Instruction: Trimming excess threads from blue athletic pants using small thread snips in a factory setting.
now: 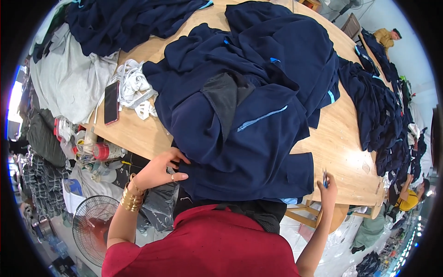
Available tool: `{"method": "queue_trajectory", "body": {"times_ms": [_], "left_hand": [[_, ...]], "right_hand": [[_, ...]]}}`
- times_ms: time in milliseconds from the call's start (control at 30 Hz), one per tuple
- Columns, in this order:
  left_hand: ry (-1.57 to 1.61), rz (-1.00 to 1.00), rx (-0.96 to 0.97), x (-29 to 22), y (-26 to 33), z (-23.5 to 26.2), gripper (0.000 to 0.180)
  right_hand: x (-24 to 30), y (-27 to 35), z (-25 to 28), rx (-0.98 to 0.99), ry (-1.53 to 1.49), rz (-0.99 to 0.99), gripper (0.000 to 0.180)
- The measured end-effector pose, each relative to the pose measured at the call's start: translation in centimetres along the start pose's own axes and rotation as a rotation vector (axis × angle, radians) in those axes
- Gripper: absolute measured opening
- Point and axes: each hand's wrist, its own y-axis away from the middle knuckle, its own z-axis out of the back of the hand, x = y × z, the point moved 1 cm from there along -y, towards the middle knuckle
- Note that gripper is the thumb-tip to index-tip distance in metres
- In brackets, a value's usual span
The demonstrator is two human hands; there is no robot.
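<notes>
A navy blue garment point(240, 134) with a light blue zip and a dark grey lining lies spread on the wooden table point(341, 147) in front of me. My left hand point(159, 171), with gold bangles at the wrist, pinches the garment's lower left edge. My right hand point(326, 184) is raised at the garment's lower right corner and holds a small blue tool point(324, 177) between the fingers; what kind of tool is too small to tell.
More navy garments point(383, 106) are heaped along the right and far side of the table. A phone point(111, 102) and white straps point(134, 87) lie at the left. A fan point(90, 226) stands on the floor at lower left. Other people sit at the right.
</notes>
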Motion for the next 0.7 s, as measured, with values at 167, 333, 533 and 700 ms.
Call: {"method": "queue_trajectory", "body": {"times_ms": [167, 333, 533, 700], "left_hand": [[0.208, 0.087, -0.378, 0.8, -0.8, -1.6, 0.058], [0.438, 0.018, -0.64, -0.6, -1.2, -5.3, 0.049], [-0.025, -0.338, -0.308, -7.9, -3.8, -10.3, 0.034], [0.213, -0.54, -0.326, -6.3, -4.1, -11.0, 0.033]], "right_hand": [[-3.2, -6.9, -2.6, -0.249, -0.079, 0.183, 0.041], [4.0, -5.3, -2.7, -0.383, -0.172, 0.334, 0.037], [18.6, 7.1, -4.2, 0.536, -0.889, 0.516, 0.045], [17.9, 7.0, -4.5, 0.567, -1.279, 0.164, 0.02]]}}
